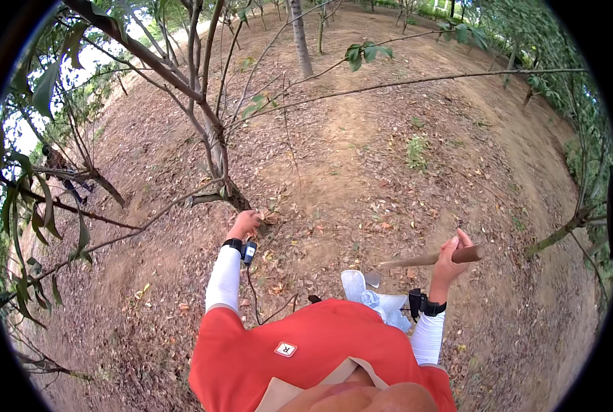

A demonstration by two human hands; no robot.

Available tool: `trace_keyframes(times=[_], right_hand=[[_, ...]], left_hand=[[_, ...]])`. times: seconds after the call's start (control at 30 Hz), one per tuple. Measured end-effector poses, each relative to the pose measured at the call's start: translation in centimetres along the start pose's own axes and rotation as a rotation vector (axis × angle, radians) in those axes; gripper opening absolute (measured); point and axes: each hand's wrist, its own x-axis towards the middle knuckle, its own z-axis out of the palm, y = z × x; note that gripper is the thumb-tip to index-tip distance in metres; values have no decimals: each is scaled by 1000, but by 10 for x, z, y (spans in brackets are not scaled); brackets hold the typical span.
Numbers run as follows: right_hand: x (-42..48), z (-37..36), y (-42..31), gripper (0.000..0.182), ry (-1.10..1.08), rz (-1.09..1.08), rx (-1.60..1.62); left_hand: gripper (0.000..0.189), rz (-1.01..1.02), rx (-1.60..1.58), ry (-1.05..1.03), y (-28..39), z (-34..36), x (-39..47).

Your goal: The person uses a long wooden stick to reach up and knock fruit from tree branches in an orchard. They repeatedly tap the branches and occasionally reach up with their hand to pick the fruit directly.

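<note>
My left hand (pixel 246 223) is at the base of a tree trunk (pixel 238 198), fingers curled beside the bark; whether it grips anything cannot be told. At the right, my right hand (pixel 451 257) holds a wooden handle (pixel 430 259) near its thick end, with the thumb and a finger raised. The handle points left and tapers towards a small grey metal blade (pixel 372 279), partly hidden; whether the two are joined is unclear. Light blue patterned cloth (pixel 389 309) shows below the handle, in front of my red shirt. Black devices are strapped on both wrists.
Long thin branches (pixel 337 97) spread from the tree across the upper view, and leafy branches (pixel 44 201) hang at the left. Another trunk (pixel 300 41) stands ahead, with a low tree (pixel 553 238) at the right. Dry leaves cover the sloping ground. A person (pixel 62 165) is partly visible far left.
</note>
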Motion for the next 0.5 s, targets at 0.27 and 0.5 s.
trace_keyframes(times=[0.27,0.5], right_hand=[[1,14,9,23,-113,-1,15],[2,25,40,18,-284,-54,21]], left_hand=[[56,272,383,-219,92,94,-32],[43,812,32,-383,317,155,-147]])
